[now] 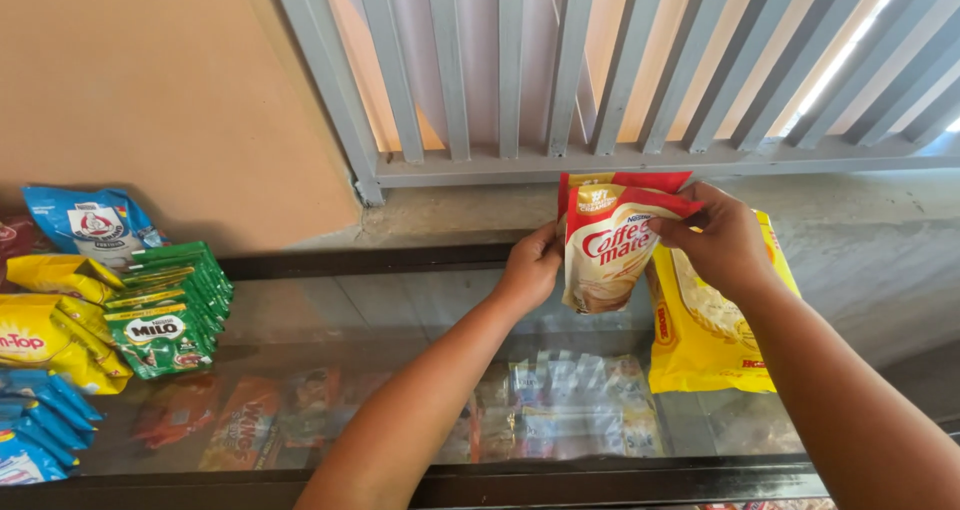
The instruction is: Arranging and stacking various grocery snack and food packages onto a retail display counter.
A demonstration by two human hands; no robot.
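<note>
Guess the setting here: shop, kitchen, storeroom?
Most likely a small shop counter. A glass display case has packaged goods under its top, sachets and snack bags lie in stacks on it, such as the green drink sachets, and both hands, left and right, hold a creamer pouch beside a yellow bag.

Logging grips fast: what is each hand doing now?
Left hand: fingers closed on the red-and-cream creamer pouch.
Right hand: fingers closed on the same pouch's top corner.

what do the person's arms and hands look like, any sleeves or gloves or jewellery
Both forearms are bare as far as the frame shows: no sleeves in view. The left hand and right hand wear no gloves, and no rings, watch or bracelets show. Fingernails look short and unpainted.
</note>
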